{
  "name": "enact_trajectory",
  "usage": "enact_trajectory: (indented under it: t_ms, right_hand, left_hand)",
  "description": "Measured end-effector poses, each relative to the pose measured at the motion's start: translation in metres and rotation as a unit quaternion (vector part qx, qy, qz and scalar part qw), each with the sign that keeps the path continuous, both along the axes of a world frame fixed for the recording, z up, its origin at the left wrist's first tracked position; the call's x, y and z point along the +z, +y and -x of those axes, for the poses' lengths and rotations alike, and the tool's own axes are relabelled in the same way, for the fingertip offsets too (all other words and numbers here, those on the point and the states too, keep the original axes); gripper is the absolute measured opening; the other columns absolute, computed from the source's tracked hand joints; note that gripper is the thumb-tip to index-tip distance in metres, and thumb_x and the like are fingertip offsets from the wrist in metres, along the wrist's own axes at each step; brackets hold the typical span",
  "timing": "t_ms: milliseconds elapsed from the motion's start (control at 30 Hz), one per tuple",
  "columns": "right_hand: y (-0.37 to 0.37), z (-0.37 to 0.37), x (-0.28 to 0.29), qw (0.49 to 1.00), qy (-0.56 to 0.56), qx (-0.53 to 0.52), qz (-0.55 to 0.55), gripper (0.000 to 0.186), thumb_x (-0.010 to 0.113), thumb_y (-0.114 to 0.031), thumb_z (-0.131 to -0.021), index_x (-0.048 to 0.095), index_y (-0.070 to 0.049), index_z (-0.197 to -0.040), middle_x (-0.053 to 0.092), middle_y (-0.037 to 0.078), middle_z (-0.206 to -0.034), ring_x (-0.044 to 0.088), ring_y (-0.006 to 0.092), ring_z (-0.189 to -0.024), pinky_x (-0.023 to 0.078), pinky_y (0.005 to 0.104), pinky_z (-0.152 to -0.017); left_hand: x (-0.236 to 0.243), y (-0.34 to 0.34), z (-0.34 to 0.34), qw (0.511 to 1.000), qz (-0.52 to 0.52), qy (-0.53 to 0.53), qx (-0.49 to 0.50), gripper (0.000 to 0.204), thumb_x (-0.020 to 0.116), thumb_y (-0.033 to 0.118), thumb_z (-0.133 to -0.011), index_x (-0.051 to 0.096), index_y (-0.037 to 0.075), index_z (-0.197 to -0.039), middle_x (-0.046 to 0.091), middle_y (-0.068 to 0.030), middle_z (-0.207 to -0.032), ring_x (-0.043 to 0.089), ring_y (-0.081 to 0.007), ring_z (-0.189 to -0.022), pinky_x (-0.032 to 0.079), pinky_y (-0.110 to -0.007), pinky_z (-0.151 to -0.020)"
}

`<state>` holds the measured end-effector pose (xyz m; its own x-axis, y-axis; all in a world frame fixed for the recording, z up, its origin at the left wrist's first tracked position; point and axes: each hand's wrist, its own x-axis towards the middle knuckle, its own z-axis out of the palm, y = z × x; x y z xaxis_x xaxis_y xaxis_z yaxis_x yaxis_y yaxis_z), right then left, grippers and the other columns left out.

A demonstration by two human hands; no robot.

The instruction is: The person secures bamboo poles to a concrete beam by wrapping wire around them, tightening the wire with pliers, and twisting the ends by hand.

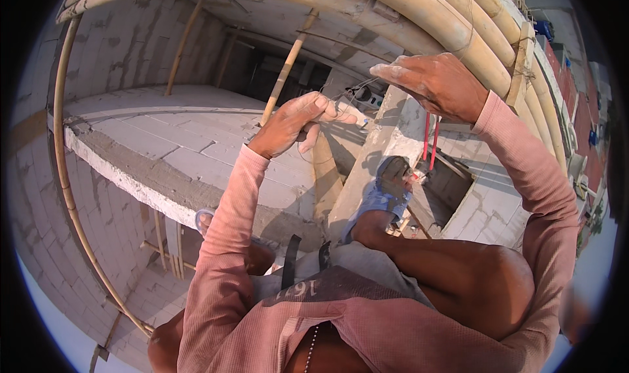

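Observation:
My left hand (291, 125) is raised in front of me, its thumb and fingers bent together around thin wire (357, 88). The loose, looped strands run between both hands. To the right, my right hand (439, 84) is higher, just below thick bamboo poles (452, 16). Its fingers are pressed together and point left, and the wire reaches their tips. The exact grip of the right fingers is partly hidden. Pale dust coats the fingers of both hands.
I squat on a narrow concrete ledge (282, 223) above a drop on the left. Upright bamboo poles (288, 65) stand ahead and a long one (62, 150) at far left. Two red pipes (430, 140) rise beside a dark opening (442, 193). Pale block walls (131, 45) surround the place.

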<state>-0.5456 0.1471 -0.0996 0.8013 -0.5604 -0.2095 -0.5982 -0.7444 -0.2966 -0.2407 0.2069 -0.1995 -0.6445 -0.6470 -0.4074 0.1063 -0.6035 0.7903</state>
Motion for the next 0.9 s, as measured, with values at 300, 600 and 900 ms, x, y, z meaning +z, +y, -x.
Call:
enact_trajectory:
  t_ms: [300,600,900]
  right_hand:
    - [0.001,0.003,0.008,0.996,0.071,-0.055,-0.017,0.033,0.057,-0.028,-0.101,0.068,-0.011,-0.128,0.065,0.012,-0.106,0.066,0.0346,-0.088,0.053,0.0476,-0.078]
    - [-0.004,0.003,0.001,0.987,0.007,-0.024,-0.156,0.033,0.057,-0.032,-0.102,0.071,-0.006,-0.117,0.069,0.018,-0.114,0.065,0.0373,-0.104,0.051,0.0449,-0.091]
    - [0.006,-0.019,-0.005,0.956,-0.012,-0.017,-0.294,0.033,0.053,-0.028,-0.104,0.07,0.0,-0.109,0.071,0.02,-0.098,0.066,0.0398,-0.1,0.049,0.0489,-0.092]
  left_hand:
    - [0.0,0.005,0.003,0.981,0.115,-0.145,-0.055,0.057,0.041,0.053,-0.109,0.057,0.007,-0.139,0.068,-0.0091,-0.1,0.052,-0.0156,-0.074,0.045,-0.028,-0.07]
    - [-0.02,0.017,0.025,0.905,0.304,-0.297,0.011,0.047,0.041,0.043,-0.111,0.063,0.006,-0.127,0.049,-0.0035,-0.075,0.049,-0.0111,-0.07,0.041,-0.027,-0.066]
    - [-0.008,0.024,0.051,0.924,0.242,-0.293,0.039,0.035,0.05,0.035,-0.109,0.067,0.005,-0.115,0.056,-0.0034,-0.078,0.05,-0.0106,-0.069,0.043,-0.029,-0.066]
